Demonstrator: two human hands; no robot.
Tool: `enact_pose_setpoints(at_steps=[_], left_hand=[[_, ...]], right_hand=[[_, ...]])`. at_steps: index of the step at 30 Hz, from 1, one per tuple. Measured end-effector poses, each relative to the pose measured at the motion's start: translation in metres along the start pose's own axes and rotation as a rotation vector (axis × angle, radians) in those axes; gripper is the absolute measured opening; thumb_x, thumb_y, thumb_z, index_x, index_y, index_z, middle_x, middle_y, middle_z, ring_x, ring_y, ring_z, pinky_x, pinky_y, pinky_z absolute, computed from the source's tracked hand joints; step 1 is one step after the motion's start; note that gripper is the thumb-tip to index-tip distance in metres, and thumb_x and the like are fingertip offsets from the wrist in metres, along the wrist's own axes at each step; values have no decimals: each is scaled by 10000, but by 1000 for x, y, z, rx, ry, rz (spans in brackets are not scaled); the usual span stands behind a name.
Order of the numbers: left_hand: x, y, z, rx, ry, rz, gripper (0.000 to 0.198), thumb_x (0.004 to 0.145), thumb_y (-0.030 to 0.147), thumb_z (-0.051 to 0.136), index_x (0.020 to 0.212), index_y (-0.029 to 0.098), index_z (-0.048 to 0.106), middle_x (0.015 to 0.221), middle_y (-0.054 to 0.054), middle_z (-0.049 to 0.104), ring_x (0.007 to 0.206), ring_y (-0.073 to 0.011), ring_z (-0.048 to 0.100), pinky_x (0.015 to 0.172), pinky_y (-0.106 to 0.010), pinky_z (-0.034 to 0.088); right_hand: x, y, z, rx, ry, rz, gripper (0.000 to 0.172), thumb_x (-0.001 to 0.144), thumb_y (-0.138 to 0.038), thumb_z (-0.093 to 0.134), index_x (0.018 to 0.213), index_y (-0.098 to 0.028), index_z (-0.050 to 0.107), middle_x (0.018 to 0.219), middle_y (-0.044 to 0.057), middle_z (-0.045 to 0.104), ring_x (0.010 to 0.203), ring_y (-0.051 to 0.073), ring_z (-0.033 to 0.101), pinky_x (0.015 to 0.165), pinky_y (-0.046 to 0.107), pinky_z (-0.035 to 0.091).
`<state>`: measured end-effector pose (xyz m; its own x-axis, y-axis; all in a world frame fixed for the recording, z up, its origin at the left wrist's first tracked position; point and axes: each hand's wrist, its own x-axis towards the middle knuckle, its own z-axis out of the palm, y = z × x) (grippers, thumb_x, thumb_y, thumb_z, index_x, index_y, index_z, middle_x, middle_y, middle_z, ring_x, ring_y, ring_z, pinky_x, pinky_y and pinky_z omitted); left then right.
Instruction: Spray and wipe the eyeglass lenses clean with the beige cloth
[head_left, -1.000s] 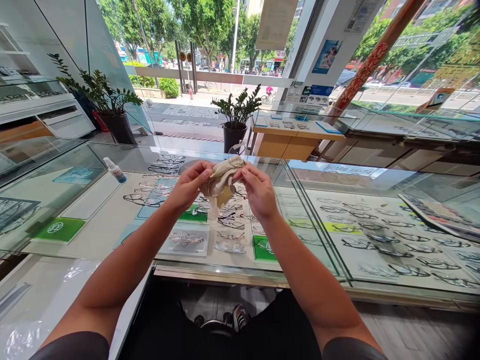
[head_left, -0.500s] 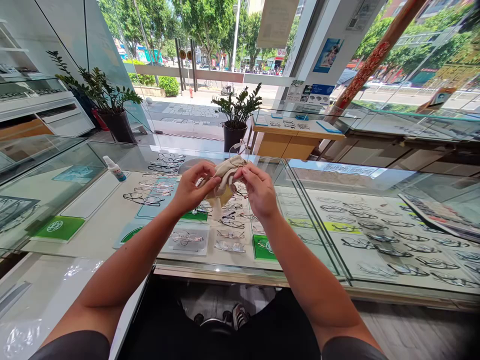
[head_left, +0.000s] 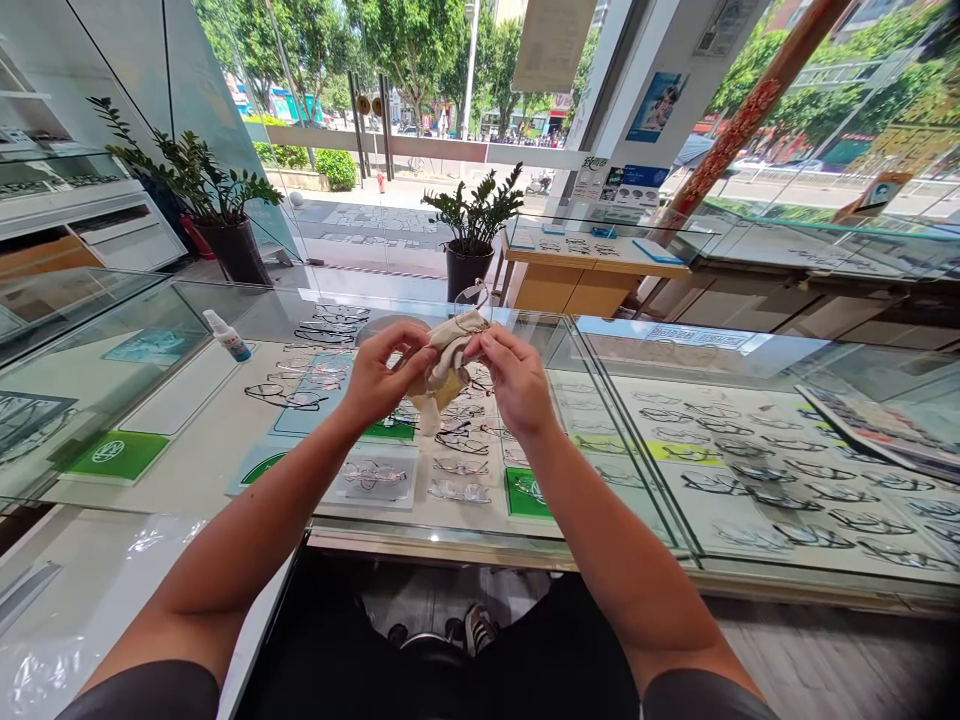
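Note:
Above the glass display case, both hands meet around a pair of thin-framed eyeglasses (head_left: pixel 472 293) and a beige cleaning cloth (head_left: pixel 448 355). My left hand (head_left: pixel 386 372) is closed, pinching the cloth between thumb and fingers. My right hand (head_left: pixel 516 378) is closed at the right end, its thumb and fingers pinching the eyeglasses near the frame. One lens rim sticks up above the cloth; the rest of the glasses is covered by cloth and fingers. The cloth's loose end hangs down between the hands.
Under the glass top of the display case (head_left: pixel 405 528) lie several rows of eyeglasses. A spray bottle (head_left: pixel 227 337) stands on the left of the glass. A magazine (head_left: pixel 870 425) lies at the right. Beyond the case are a potted plant (head_left: pixel 471 262) and a wooden cabinet (head_left: pixel 592 285).
Both hands stay in nearly the same place. The cloth's folds and its hanging end have shifted slightly to the left.

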<state>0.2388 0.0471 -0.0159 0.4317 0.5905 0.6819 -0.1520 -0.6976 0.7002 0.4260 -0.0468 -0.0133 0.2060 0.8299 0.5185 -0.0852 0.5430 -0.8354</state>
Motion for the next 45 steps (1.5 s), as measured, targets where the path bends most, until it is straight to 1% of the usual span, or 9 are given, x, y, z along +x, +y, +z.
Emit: enact_pose_setpoints(at_steps=[10,15,19,23,30,35,38,42,45], left_hand=[[0,-6,-1,-16,20,36,147,973,370,805,934,229,784,989,-48,806,928,-175,724,830,-331,547],[4,-9,-1,-178,80,-24,233,918,417,858,869,210,764,952,-55,782,876,-169,715,812,-310,569],[10,-10,-6,-287,194,-102,334,804,469,936,805,198,740,856,-31,747,728,-127,645,671,-247,533],[16,-11,-14,-307,307,-125,320,749,426,950,755,194,729,752,-2,678,640,-94,559,580,-205,459],[20,-14,-22,-316,381,-148,273,767,392,911,770,196,722,744,0,647,626,-87,538,567,-195,445],[21,-19,-23,-378,324,-204,318,799,440,903,782,200,694,732,6,593,593,-84,495,522,-192,416],[22,-18,-24,-398,281,-178,298,809,421,906,798,206,700,886,-28,665,701,-105,583,600,-203,507],[23,-14,-25,-406,281,-158,269,824,397,893,800,220,692,1198,-71,748,1095,-192,712,843,-245,619],[22,-11,-25,-452,274,-191,302,851,439,880,836,225,667,1295,-77,775,1195,-226,727,829,-268,645]], right_hand=[[0,-1,1,-40,15,17,283,1024,-442,665,842,-263,787,924,31,703,950,212,640,986,395,520],[-1,1,1,-94,-6,15,301,1035,-453,648,840,-267,783,916,35,683,972,222,617,1077,434,501],[1,1,0,-95,35,-26,273,1031,-426,657,858,-278,808,1085,57,650,1190,251,607,1208,473,454],[3,-1,-3,-81,114,-41,256,1010,-441,682,856,-277,804,1237,75,628,1399,289,557,1272,518,424],[2,0,-2,-56,68,-12,259,1012,-446,690,856,-286,819,1239,62,653,1335,276,612,1296,519,417],[1,0,-1,-59,63,0,263,1009,-465,701,855,-290,823,1242,58,658,1343,279,610,1280,519,440],[2,0,-2,-59,63,0,258,1010,-459,701,859,-294,829,1234,57,666,1341,279,616,1271,524,448],[2,0,-3,-54,55,-8,248,1015,-422,691,859,-294,836,1213,53,670,1364,275,615,1268,506,438],[2,0,-3,-62,46,-8,253,1022,-410,679,862,-292,836,1212,50,681,1360,267,619,1261,485,430]])
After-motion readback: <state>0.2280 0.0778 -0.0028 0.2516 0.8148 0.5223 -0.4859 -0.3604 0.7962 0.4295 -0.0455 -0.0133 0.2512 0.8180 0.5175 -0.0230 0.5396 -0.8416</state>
